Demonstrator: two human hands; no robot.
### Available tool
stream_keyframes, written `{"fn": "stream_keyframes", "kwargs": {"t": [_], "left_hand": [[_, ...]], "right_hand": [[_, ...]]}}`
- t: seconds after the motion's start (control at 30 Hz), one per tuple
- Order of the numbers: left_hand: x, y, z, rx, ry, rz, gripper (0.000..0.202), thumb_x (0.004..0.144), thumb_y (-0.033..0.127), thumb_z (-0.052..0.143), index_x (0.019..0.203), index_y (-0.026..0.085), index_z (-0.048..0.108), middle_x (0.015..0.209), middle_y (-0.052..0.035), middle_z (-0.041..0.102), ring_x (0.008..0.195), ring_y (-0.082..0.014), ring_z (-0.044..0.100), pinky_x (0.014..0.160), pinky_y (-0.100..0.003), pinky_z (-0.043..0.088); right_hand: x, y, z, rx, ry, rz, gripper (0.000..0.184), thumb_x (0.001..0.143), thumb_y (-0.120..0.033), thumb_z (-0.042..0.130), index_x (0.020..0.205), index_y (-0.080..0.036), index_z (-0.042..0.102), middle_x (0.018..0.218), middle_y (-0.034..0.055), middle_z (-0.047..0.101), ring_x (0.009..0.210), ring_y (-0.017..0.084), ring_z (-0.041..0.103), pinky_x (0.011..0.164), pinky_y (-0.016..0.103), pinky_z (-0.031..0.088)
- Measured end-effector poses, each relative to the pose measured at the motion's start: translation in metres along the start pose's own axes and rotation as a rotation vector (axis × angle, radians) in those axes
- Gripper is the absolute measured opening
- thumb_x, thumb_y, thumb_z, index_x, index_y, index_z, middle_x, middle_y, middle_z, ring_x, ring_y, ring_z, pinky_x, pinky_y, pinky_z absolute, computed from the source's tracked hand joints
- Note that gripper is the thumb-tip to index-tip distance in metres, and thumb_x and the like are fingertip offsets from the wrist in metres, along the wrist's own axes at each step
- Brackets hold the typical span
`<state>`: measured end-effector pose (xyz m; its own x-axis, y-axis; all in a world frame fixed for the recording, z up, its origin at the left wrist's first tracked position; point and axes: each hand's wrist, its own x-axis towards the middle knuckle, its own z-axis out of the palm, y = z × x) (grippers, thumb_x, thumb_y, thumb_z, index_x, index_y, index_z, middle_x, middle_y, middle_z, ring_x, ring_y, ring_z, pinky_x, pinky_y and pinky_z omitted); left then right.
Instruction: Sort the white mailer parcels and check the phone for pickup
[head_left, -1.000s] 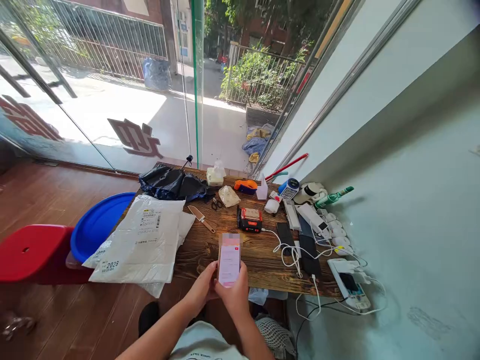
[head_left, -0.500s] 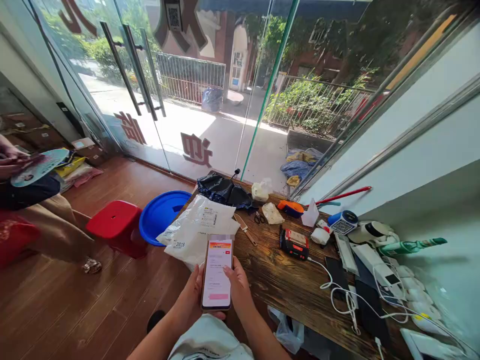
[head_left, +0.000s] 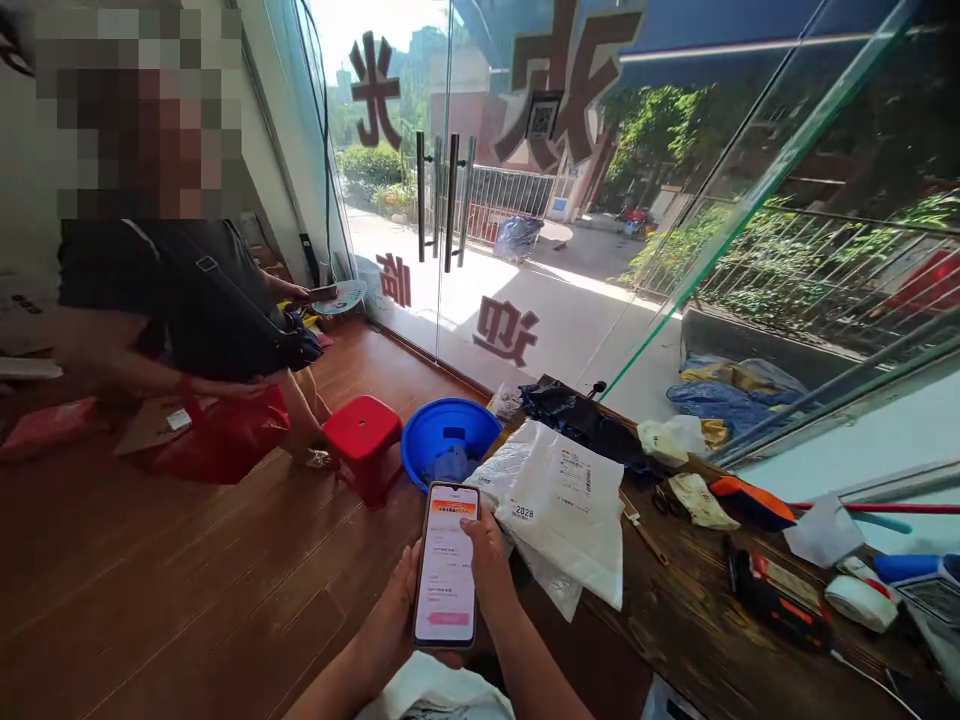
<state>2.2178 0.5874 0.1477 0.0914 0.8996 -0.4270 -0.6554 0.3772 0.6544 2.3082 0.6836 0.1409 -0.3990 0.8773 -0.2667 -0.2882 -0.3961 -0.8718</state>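
A smartphone (head_left: 448,570) with a lit screen stands upright between my two hands. My left hand (head_left: 396,595) is closed around its left edge and lower part. My right hand (head_left: 491,560) grips the right edge, and its thumb lies over the upper right of the screen. The screen shows an orange banner, lines of text and a pink bar near the bottom. Just beyond my right hand, white mailer bags (head_left: 574,490) with printed labels lie across the corner of the wooden table (head_left: 690,610), hanging over its edge.
A red stool (head_left: 362,425) and a blue basin (head_left: 454,408) stand on the floor ahead. Someone in dark clothes (head_left: 202,310) is at the left, holding a red bag (head_left: 232,430). Scissors (head_left: 661,503), a black-and-red device (head_left: 784,605) and a white roll (head_left: 861,600) lie on the table.
My view has swung left, so the table has shifted right and more of the other person shows. The phone stays in both hands; its page looks slightly different.
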Motion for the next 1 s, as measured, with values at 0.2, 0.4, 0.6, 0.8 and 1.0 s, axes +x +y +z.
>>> {"fn": "stream_keyframes", "kwargs": {"t": [0.2,0.4,0.6,0.8,1.0], "left_hand": [[-0.026,0.018,-0.035,0.003,0.019,0.042,0.067,0.088,0.056,0.039,0.146,0.034,0.014,0.113,-0.0103,0.060,0.090,-0.0262,0.062,0.059,-0.037,0.057],[-0.035,0.029,-0.064,-0.138,0.051,0.122,0.105,0.062,0.019,0.056,0.145,0.036,-0.007,0.116,-0.0095,0.058,0.093,-0.0269,0.061,0.061,-0.039,0.058],[-0.044,0.043,-0.069,-0.124,0.100,0.176,0.115,0.055,0.005,0.053,0.145,0.038,-0.011,0.120,-0.0077,0.058,0.088,-0.0245,0.062,0.061,-0.037,0.058],[-0.046,0.051,-0.069,-0.203,0.125,0.232,0.105,0.057,0.014,0.054,0.146,0.039,0.005,0.109,-0.0053,0.064,0.082,-0.0242,0.064,0.061,-0.038,0.058],[-0.035,0.051,-0.073,-0.202,0.189,0.312,0.095,0.067,0.027,0.060,0.147,0.033,0.009,0.113,-0.0094,0.063,0.087,-0.0272,0.064,0.059,-0.036,0.056]], "right_hand": [[0.004,0.019,0.043,-0.049,-0.066,0.020,0.036,0.067,-0.045,0.067,0.092,-0.021,0.058,0.076,0.0009,0.069,0.071,0.021,0.065,0.067,0.033,0.052],[-0.008,0.022,0.059,-0.026,-0.292,0.154,0.047,0.068,-0.042,0.063,0.109,-0.020,0.057,0.098,0.0073,0.070,0.082,0.025,0.065,0.072,0.037,0.052],[-0.009,0.026,0.060,-0.036,-0.486,0.250,0.059,0.065,-0.027,0.058,0.124,-0.023,0.050,0.112,0.0063,0.067,0.087,0.022,0.063,0.075,0.035,0.049],[0.008,0.026,0.064,-0.093,-0.636,0.251,0.074,0.056,-0.017,0.058,0.129,-0.026,0.047,0.115,0.0037,0.065,0.094,0.023,0.061,0.082,0.037,0.048],[0.018,0.012,0.072,-0.165,-0.660,0.228,0.071,0.058,-0.012,0.058,0.126,-0.027,0.050,0.116,0.0031,0.065,0.099,0.023,0.059,0.086,0.039,0.046]]}}
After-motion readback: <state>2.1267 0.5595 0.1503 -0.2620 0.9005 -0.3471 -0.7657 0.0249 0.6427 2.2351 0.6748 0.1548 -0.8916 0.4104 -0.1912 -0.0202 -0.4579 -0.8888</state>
